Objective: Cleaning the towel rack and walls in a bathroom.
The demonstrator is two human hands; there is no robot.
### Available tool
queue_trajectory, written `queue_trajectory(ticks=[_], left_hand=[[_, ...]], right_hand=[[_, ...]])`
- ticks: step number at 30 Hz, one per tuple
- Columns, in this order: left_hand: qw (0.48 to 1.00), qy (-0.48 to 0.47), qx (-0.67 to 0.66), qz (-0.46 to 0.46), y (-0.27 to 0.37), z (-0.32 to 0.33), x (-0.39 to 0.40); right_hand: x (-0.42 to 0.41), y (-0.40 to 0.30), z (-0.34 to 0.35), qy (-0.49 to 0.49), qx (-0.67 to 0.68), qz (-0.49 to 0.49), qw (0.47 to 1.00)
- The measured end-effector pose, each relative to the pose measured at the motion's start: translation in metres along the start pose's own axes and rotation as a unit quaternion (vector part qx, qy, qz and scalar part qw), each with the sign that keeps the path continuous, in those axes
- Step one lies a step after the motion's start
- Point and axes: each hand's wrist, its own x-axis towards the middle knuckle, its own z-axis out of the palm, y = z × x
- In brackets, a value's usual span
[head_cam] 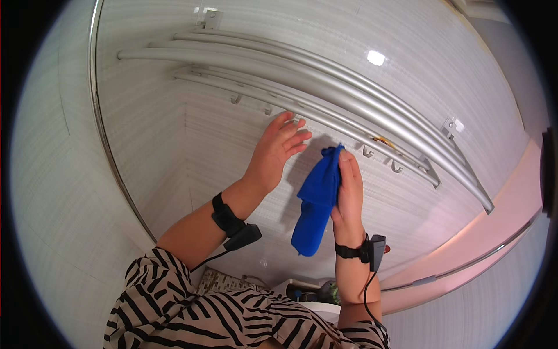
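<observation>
A blue cloth (317,200) hangs down from my right hand (350,185), its top edge pinched between thumb and fingers. My left hand (275,150) is raised to the left of it with fingers apart and nothing in them. Its fingertips reach close to the lower rail (322,123) of a wall-mounted metal towel rack (305,70); whether they touch it I cannot tell. Small metal hooks hang under that rail, with one hook (367,151) just to the right of the cloth's top and another hook (396,166) further right.
Thicker bars of the rack curve above both hands. Light panelled wall (244,152) lies behind. On the left runs a metal trim strip (98,104). A pink panel (488,218) is at right. Below sit a white rim (322,309) and an open box (301,288) with items in it.
</observation>
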Motion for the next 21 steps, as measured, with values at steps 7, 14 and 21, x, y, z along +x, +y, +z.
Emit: queue_trajectory(ticks=[7,14,21], left_hand=[[0.996,-0.080,0.016,-0.042,0.019,0.005,0.009],[0.994,-0.090,-0.015,-0.063,0.016,-0.007,0.016],[0.990,-0.107,-0.040,-0.088,0.024,-0.006,0.016]], right_hand=[[0.047,0.005,0.037,-0.034,-0.111,-0.172,0.978],[0.064,0.012,0.042,0.012,-0.420,-0.402,0.814],[0.066,0.010,0.033,-0.031,-0.482,-0.453,0.749]])
